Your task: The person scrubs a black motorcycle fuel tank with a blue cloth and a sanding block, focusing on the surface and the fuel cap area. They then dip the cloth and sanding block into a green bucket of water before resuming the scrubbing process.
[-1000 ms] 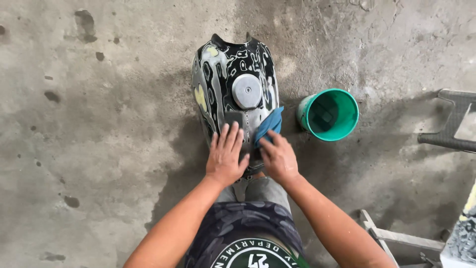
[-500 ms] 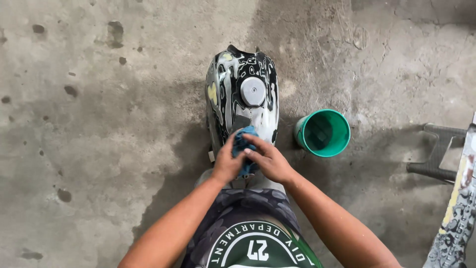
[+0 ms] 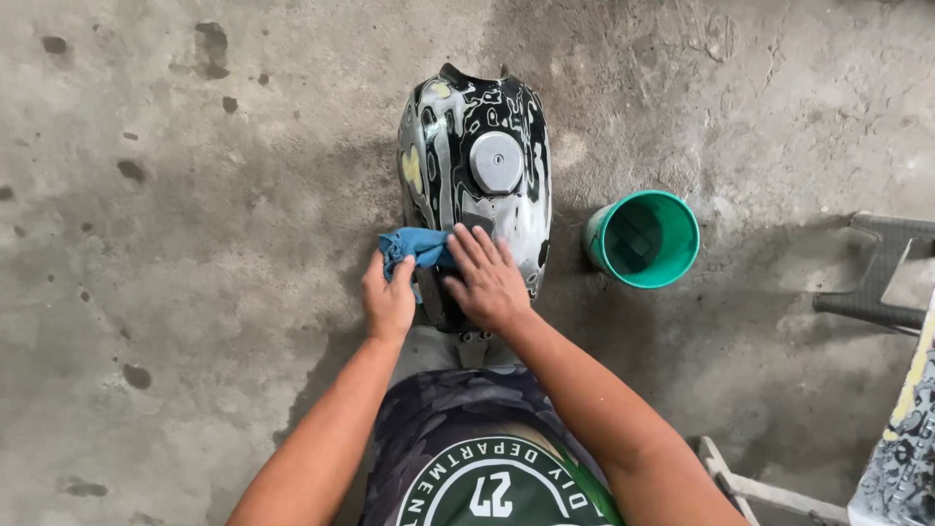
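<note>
— Left hand (image 3: 389, 304)?
— Closed on a blue cloth (image 3: 417, 246), pinching its near end between thumb and fingers. Cloth sticking out just above the knuckles, lying against the left flank of the fuel tank (image 3: 476, 185).

— And the right hand (image 3: 489, 281)?
— Flat, fingers spread a little, pressed on the near end of the same tank. Fingertips touching the cloth's right edge. Just beside the left hand, almost touching.

— Where exactly the tank?
— On the concrete floor (image 3: 195, 292), directly beyond both hands, black and silver with sanded patches. Round grey filler cap (image 3: 496, 163) on top, a little beyond the right fingertips.

— Anything near?
— Green bucket (image 3: 644, 239) to the right of the right hand, apart from the tank, standing on the floor. Further right, a dark frame piece (image 3: 877, 282) at the edge. Contents of the bucket hard to tell.
</note>
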